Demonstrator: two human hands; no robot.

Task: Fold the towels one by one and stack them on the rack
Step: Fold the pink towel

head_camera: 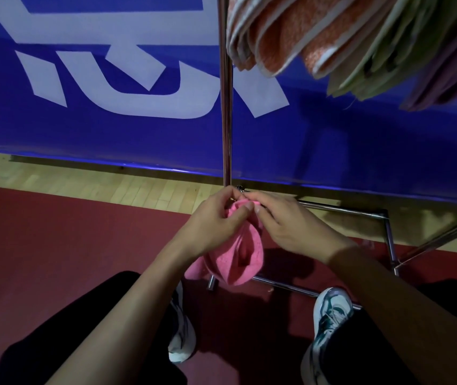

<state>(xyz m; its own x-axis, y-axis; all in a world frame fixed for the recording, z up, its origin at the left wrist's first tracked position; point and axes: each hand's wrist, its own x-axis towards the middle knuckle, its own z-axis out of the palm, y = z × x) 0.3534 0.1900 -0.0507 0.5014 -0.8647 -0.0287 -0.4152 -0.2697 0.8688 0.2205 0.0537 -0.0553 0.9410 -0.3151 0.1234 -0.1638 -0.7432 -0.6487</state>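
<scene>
Underfoot was a matte dark-red floor mat [55, 245], flat and smooth, butting against a strip of pale wood-plank flooring [82, 182] that ran along the wall side. Behind it stood a glossy blue banner panel [110, 134] with large pale blocky lettering, slightly creased, catching a sheen along its bottom edge.

The chrome tubular metal rack [226, 107] had a round polished upright rising through the middle of the view; its base tubes formed a rectangular frame on the floor, lying partly on the mat and partly on the wood. Hung at top right was a bunch of terry towels [319, 31], orange with pale edging, then pale green, then mauve, draped in soft overlapping folds.

The pink terry-cloth towel [235, 254] was in mid-air in front of the upright's foot, bunched and sagging into a soft pouch below the hands, nap visibly fuzzy. Left hand [216, 220] pinched its top edge, thumb over the fabric, fingers curled. Right hand [285, 223] also gripped the top edge, fingertips meeting the left hand's right at the hem.

Below were black trouser legs [82, 329] and two white trainers [330, 315] with dark green accents, planted on the mat.
</scene>
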